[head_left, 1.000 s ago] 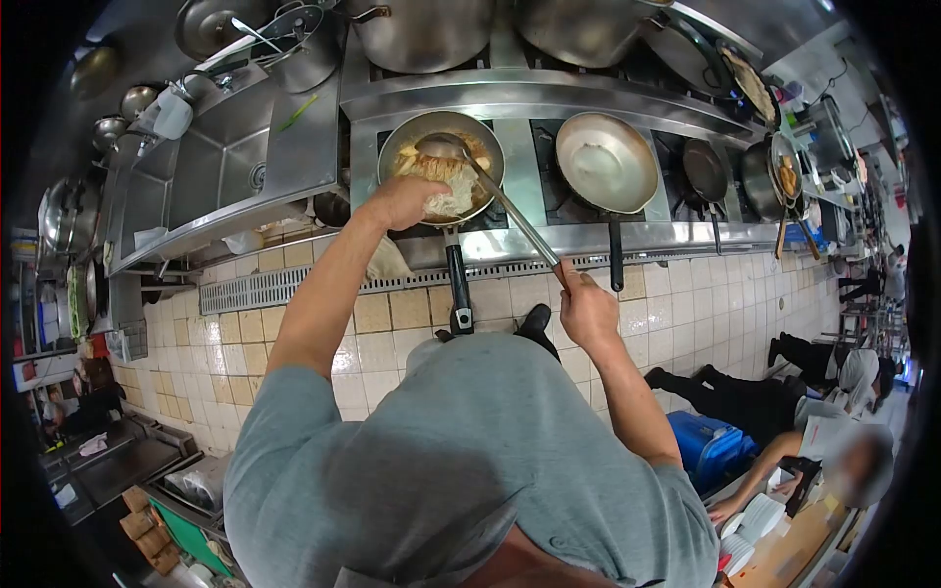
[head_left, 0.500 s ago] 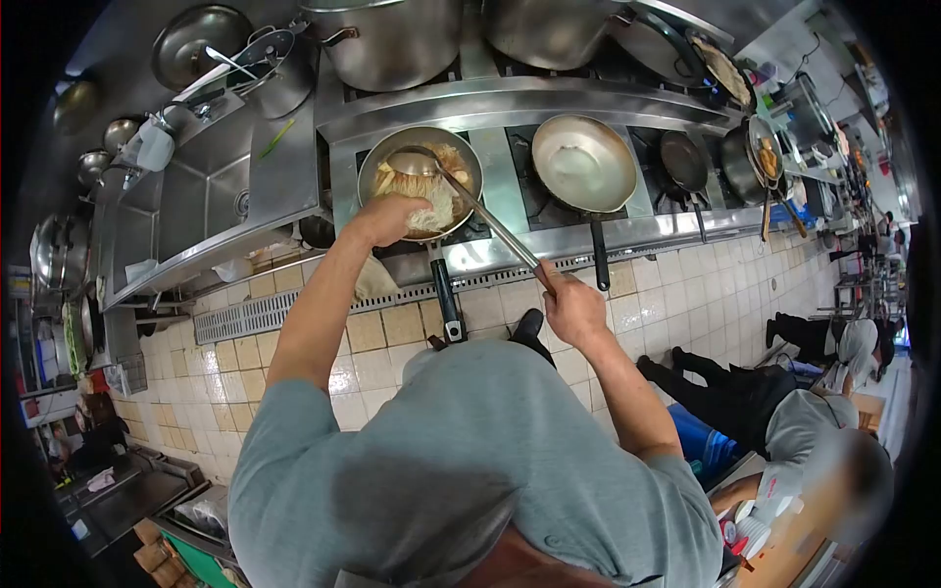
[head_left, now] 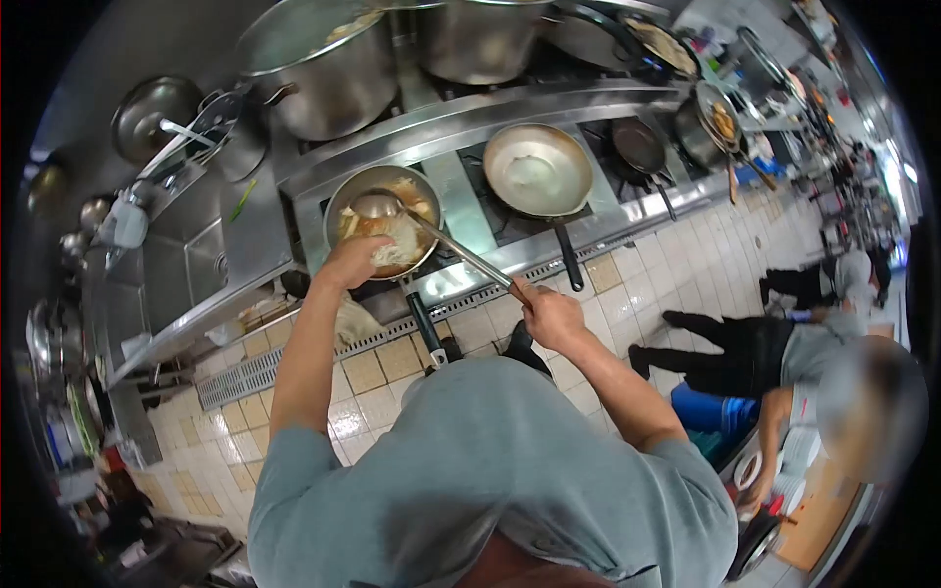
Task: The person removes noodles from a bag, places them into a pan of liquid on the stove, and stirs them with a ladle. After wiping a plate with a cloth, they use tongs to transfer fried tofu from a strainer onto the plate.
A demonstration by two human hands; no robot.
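Observation:
My left hand is closed on a clump of pale noodles, low over the near side of a frying pan. Brown broth and light chunks of food show around the noodles inside the pan. In my right hand is the end of a long metal ladle. Its bowl rests in the pan towards the far side, beside the noodles. The pan's black handle points towards my body, and neither hand touches it.
A second, wide frying pan sits right of mine, with a small dark pan beyond it. Large stockpots stand behind. At left is a sink. A co-worker stands at the right.
The view has turned and shifted, so the stove appears further left and tilted. The noodles look lower and more spread in the broth. Both hands keep their holds.

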